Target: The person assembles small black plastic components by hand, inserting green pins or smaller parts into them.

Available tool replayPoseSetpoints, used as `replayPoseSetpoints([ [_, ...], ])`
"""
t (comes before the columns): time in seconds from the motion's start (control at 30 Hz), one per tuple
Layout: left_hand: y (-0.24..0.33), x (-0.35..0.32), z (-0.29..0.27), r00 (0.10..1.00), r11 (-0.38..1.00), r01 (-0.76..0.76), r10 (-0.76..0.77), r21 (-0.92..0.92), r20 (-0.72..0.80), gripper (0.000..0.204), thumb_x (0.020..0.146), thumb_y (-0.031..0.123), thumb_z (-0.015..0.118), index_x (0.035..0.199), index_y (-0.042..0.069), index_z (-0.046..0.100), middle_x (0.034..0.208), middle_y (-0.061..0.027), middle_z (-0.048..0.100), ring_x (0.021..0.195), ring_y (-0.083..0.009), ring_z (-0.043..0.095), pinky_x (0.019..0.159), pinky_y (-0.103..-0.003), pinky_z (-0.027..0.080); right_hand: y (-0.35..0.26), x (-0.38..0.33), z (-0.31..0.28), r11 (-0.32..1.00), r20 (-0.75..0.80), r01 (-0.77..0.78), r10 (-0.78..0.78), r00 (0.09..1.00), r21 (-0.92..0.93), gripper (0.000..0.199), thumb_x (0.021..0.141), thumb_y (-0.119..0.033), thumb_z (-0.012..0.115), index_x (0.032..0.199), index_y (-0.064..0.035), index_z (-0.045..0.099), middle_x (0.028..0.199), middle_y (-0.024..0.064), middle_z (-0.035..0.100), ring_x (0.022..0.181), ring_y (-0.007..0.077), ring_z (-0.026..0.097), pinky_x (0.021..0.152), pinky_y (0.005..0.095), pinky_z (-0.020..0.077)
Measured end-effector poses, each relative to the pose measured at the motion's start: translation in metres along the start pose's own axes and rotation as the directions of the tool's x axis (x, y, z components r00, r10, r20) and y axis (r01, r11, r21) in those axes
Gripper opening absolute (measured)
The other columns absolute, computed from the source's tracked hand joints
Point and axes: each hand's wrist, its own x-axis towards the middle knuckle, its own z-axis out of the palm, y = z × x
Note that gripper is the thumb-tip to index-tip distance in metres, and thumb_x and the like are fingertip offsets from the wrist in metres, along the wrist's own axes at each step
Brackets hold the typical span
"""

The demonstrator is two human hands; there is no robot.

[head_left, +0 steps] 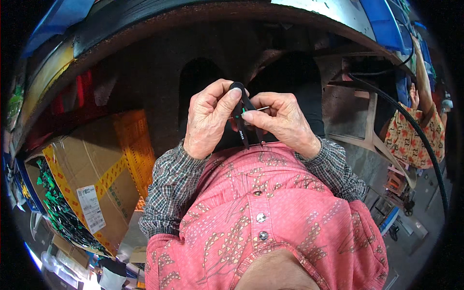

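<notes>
A narrow black strap (241, 129) is bent into a loop in front of my waist, its ends hanging toward my pink top. My left hand (205, 121) pinches the upper part of the loop between thumb and fingers. Thumb and forefinger of my right hand (285, 118) close on the strap's other side, beside a small green piece (243, 111). A thin pale bit sticks out near the right fingertips, too small to make out. How the green piece sits on the strap is partly hidden by the right thumb.
To my left stands a cardboard box (92, 164) holding many green and black pieces (60, 208), beside an orange crate (134, 140). A table edge (217, 10) curves across ahead. At right are a black cable (411, 118), a chair frame (355, 140) and another person's arm (421, 72).
</notes>
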Motion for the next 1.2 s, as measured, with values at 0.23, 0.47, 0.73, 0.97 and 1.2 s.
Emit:
replayPoseSetpoints([
  [0.23, -0.003, 0.001, -0.002, 1.000, 0.999, 0.020, -0.019, -0.037, 0.015, 0.020, 0.097, 0.022, 0.053, 0.099, 0.003, 0.061, 0.082, -0.0001, 0.063, 0.066, -0.0045, 0.058, 0.051, -0.018, 0.048, -0.005, 0.002, 0.001, 1.000, -0.001, 0.003, -0.003, 1.000, 0.023, 0.025, 0.084, -0.015, 0.068, 0.099, 0.0043, 0.063, 0.072, 0.0006, 0.061, 0.063, 0.0045, 0.056, 0.054, 0.0192, 0.0450],
  [0.47, -0.003, 0.002, 0.000, 1.000, 0.999, 0.030, -0.030, -0.018, 0.002, 0.021, 0.096, 0.023, 0.053, 0.099, 0.004, 0.061, 0.080, 0.0002, 0.062, 0.065, -0.0046, 0.057, 0.050, -0.018, 0.047, -0.003, 0.003, -0.006, 0.990, 0.061, -0.029, 0.038, 0.997, -0.135, 0.025, 0.084, -0.018, 0.068, 0.093, 0.0051, 0.064, 0.071, 0.0018, 0.062, 0.065, 0.0053, 0.057, 0.054, 0.0208, 0.0458],
  [0.73, -0.005, 0.002, 0.001, 0.999, 0.999, 0.045, -0.045, -0.010, -0.012, 0.021, 0.097, 0.023, 0.052, 0.098, 0.004, 0.061, 0.077, 0.0008, 0.061, 0.064, -0.0038, 0.056, 0.049, -0.017, 0.046, -0.004, 0.004, -0.001, 0.999, -0.016, 0.004, -0.005, 1.000, -0.052, 0.023, 0.085, -0.017, 0.067, 0.087, 0.0054, 0.065, 0.072, 0.0022, 0.062, 0.067, 0.0058, 0.057, 0.059, 0.0222, 0.0474],
  [0.97, -0.008, 0.002, 0.001, 0.999, 0.999, 0.037, -0.038, -0.016, -0.007, 0.021, 0.096, 0.022, 0.053, 0.099, 0.004, 0.061, 0.079, -0.0001, 0.061, 0.063, -0.0041, 0.057, 0.048, -0.017, 0.046, -0.002, 0.003, 0.000, 1.000, -0.004, -0.013, 0.013, 1.000, -0.011, 0.023, 0.084, -0.017, 0.069, 0.090, 0.0046, 0.065, 0.074, 0.0033, 0.064, 0.066, 0.0054, 0.056, 0.058, 0.0219, 0.0467],
  [1.2, -0.008, 0.002, 0.001, 0.999, 0.998, 0.049, -0.049, -0.048, -0.005, 0.021, 0.097, 0.023, 0.052, 0.099, 0.004, 0.061, 0.080, -0.0005, 0.062, 0.065, -0.0047, 0.058, 0.048, -0.018, 0.047, -0.004, 0.004, -0.002, 0.997, -0.002, -0.006, 0.005, 1.000, -0.076, 0.023, 0.085, -0.017, 0.068, 0.090, 0.0053, 0.065, 0.076, 0.0052, 0.066, 0.068, 0.0061, 0.058, 0.059, 0.0222, 0.0481],
])
